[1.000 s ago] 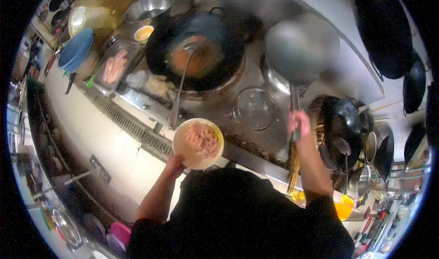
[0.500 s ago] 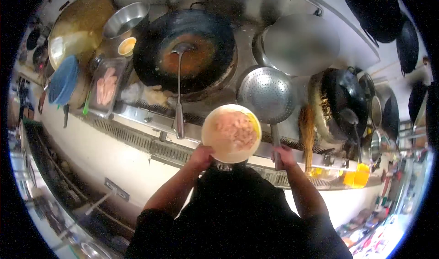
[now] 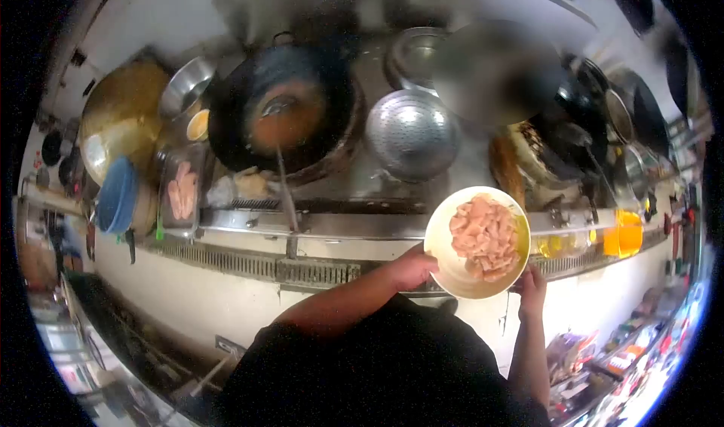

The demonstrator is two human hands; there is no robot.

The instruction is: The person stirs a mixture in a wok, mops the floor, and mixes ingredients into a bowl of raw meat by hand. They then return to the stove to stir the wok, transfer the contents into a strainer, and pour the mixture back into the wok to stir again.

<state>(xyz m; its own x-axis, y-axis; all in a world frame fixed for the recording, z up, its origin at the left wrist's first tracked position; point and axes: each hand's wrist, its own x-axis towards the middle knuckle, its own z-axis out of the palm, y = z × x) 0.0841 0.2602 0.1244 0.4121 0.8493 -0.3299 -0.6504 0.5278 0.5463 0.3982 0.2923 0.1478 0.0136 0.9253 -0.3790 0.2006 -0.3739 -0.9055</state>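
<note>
A pale round bowl (image 3: 436, 227) with pieces of raw, light pink meat (image 3: 486, 238) is tilted toward me in front of the stove edge. My left hand (image 3: 413, 268) grips its left rim, thumb over the edge. At the lower right rim is my right hand (image 3: 532, 293), closed against the bowl, some fingers hidden behind it. Beyond the bowl lies a perforated metal strainer (image 3: 413, 135); its handle is out of sight. To the left, a big black wok (image 3: 234, 136) contains reddish-brown liquid (image 3: 290, 129) and a long-handled ladle (image 3: 285, 193).
On the left are a clear tray (image 3: 181, 193) with raw meat, a blue basin (image 3: 117, 193) and a metal bowl (image 3: 187, 86). At the right are a bamboo brush (image 3: 507, 164), a second dark wok (image 3: 573, 159) and an orange container (image 3: 624, 235). A metal rail (image 3: 339, 225) edges the stove.
The bowl has moved right with my left hand. My right hand has let go of the strainer handle and come to the bowl. The view has shifted.
</note>
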